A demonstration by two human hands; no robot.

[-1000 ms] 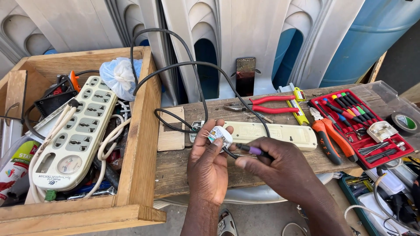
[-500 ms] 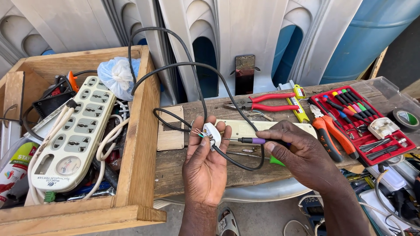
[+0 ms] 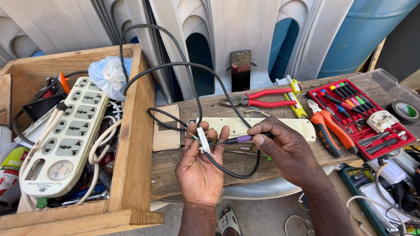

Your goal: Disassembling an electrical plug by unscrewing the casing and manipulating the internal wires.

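Where hands work — perhaps outdoors — a worn wooden plank [image 3: 227, 164] bears tools.

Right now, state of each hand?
Left hand: closed on a small white plug part.
Right hand: closed on a purple-handled screwdriver, tip at the part.

Bright, even daylight falls from above; shadows are short and soft. The view is sharp in the middle, bending slightly toward the edges, with no strong glare.
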